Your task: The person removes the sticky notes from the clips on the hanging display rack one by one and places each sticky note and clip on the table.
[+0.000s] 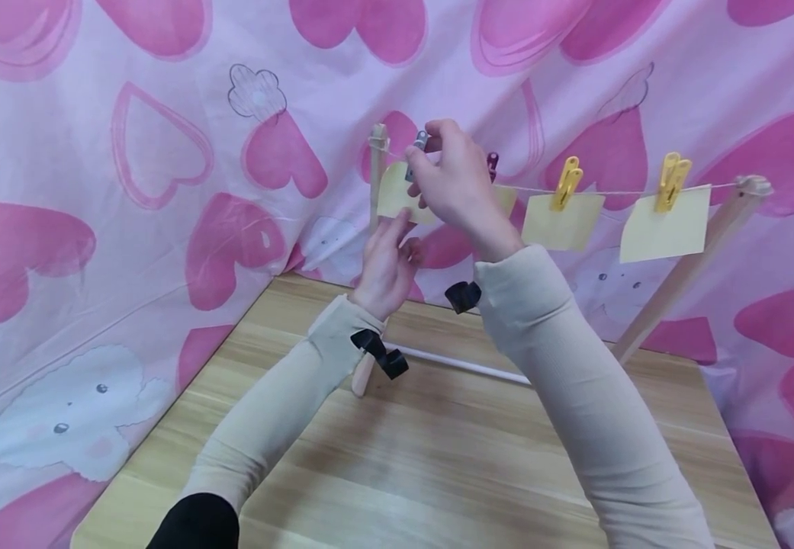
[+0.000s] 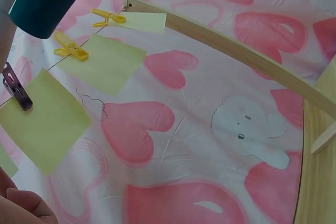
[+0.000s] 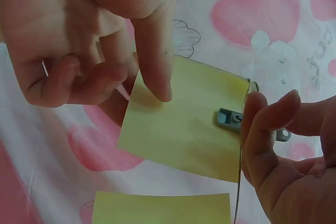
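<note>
Near the left post, my right hand (image 1: 454,175) pinches a grey clothespin (image 1: 419,143) at the string. In the right wrist view, the jaws of this grey clothespin (image 3: 227,118) lie over the top edge of a yellow paper note (image 3: 178,129). Just below, my left hand (image 1: 386,267) holds the note's lower part, its thumb (image 3: 161,77) on the front face and the other fingers partly hidden behind. Beside it on the string, a dark purple clothespin (image 2: 18,87) grips another yellow note (image 2: 50,121).
Further right, two yellow clothespins, one nearer (image 1: 566,184) and one by the right post (image 1: 673,181), hold notes on the string. The wooden right post (image 1: 692,267) and left post (image 1: 374,175) stand on the wooden table (image 1: 438,457). A white rod (image 1: 465,364) runs low between them. Behind hangs a heart-patterned cloth (image 1: 163,252).
</note>
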`<state>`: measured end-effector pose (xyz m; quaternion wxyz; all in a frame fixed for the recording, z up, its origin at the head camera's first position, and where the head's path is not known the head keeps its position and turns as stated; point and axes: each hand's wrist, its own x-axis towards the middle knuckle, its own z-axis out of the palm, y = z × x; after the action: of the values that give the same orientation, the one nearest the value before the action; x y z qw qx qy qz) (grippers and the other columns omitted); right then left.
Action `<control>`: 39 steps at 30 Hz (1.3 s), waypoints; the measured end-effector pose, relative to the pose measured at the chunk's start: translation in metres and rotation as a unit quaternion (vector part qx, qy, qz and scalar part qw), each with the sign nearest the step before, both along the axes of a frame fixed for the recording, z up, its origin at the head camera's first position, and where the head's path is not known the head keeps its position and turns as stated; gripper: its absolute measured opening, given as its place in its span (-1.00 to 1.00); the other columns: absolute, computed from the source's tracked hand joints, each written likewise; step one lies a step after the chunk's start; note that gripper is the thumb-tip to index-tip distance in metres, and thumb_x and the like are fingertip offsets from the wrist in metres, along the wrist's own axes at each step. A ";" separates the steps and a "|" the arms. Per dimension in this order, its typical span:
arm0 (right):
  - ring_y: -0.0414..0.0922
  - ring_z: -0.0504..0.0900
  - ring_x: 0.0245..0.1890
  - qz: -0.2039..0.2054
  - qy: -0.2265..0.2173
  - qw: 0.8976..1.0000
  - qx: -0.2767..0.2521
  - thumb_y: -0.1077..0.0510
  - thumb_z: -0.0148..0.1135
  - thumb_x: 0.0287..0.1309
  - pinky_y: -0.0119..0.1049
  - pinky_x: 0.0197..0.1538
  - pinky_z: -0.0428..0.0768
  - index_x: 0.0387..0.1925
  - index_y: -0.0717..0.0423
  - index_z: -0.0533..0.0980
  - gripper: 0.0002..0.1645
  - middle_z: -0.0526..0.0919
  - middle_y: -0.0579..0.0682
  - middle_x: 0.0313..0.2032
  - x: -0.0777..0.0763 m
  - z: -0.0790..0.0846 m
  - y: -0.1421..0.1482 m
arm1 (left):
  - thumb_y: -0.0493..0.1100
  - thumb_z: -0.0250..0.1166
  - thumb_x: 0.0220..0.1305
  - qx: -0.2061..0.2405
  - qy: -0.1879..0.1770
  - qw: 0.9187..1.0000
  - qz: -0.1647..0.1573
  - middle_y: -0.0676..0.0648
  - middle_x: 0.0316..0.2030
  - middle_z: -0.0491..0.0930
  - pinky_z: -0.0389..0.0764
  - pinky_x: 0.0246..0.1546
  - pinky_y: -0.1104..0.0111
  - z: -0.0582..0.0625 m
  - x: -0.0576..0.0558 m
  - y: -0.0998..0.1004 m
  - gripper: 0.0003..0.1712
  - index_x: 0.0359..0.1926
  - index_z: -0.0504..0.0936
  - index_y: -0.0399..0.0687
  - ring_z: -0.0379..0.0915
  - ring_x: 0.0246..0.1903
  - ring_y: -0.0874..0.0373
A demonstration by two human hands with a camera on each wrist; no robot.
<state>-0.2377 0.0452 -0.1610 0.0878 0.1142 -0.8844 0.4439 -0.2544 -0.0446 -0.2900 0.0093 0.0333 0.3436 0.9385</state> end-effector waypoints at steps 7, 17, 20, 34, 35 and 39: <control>-0.12 0.68 -0.41 -0.003 0.006 1.000 -0.013 -0.01 0.02 0.39 -0.36 -0.38 0.62 0.27 0.09 0.30 -0.50 0.54 -0.05 0.04 -0.003 0.000 0.001 | -0.15 0.14 0.41 -0.008 -0.003 1.000 0.025 0.12 -0.43 0.43 0.16 -0.47 0.42 0.000 -0.001 0.001 -0.85 -0.37 0.46 0.05 0.22 -0.65 0.22; -0.22 0.68 -0.44 -0.004 0.005 1.000 0.010 -0.01 0.07 0.36 -0.40 -0.33 0.60 0.26 0.08 0.35 -0.49 0.60 -0.06 0.00 0.001 0.004 0.002 | -0.15 0.14 0.41 -0.009 -0.006 1.000 0.029 0.13 -0.39 0.43 0.22 -0.45 0.44 0.001 0.001 -0.002 -0.94 -0.27 0.51 0.06 0.27 -0.64 0.25; -0.22 0.68 -0.43 -0.002 0.006 1.000 0.015 0.00 0.09 0.36 -0.41 -0.33 0.58 0.20 0.07 0.40 -0.55 0.63 -0.08 -0.03 0.002 0.006 0.002 | -0.15 0.15 0.40 -0.009 -0.008 0.999 0.032 0.13 -0.40 0.44 0.26 -0.46 0.46 0.001 0.001 -0.003 -0.93 -0.28 0.51 0.06 0.29 -0.64 0.26; -0.20 0.69 -0.44 -0.007 0.016 1.000 0.010 0.07 0.15 0.32 -0.40 -0.33 0.59 0.03 0.07 0.44 -0.69 0.61 -0.07 -0.19 0.005 0.008 0.001 | -0.15 0.17 0.39 -0.010 -0.010 1.000 0.028 0.14 -0.38 0.43 0.29 -0.45 0.48 0.002 0.002 -0.003 -0.95 -0.25 0.55 0.05 0.29 -0.63 0.26; -0.20 0.69 -0.44 -0.007 0.018 1.000 0.009 0.08 0.15 0.32 -0.40 -0.33 0.59 0.02 0.07 0.44 -0.71 0.61 -0.07 -0.20 0.006 0.008 0.001 | -0.15 0.17 0.39 -0.010 -0.011 0.999 0.029 0.14 -0.38 0.43 0.29 -0.46 0.48 0.002 0.002 -0.003 -0.95 -0.25 0.55 0.05 0.29 -0.63 0.26; -0.22 0.69 -0.44 -0.007 0.037 0.999 0.000 0.11 0.16 0.32 -0.40 -0.37 0.58 -0.04 0.09 0.47 -0.76 0.61 -0.08 -0.23 0.006 0.008 -0.001 | -0.15 0.18 0.38 -0.010 -0.017 0.999 0.032 0.12 -0.38 0.44 0.31 -0.44 0.48 0.002 0.002 -0.004 -0.95 -0.25 0.56 0.03 0.30 -0.63 0.26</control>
<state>-0.2316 0.0444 -0.1533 0.1237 0.1240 -0.8814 0.4388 -0.2528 -0.0489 -0.2876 -0.0149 0.0057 0.3536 0.9353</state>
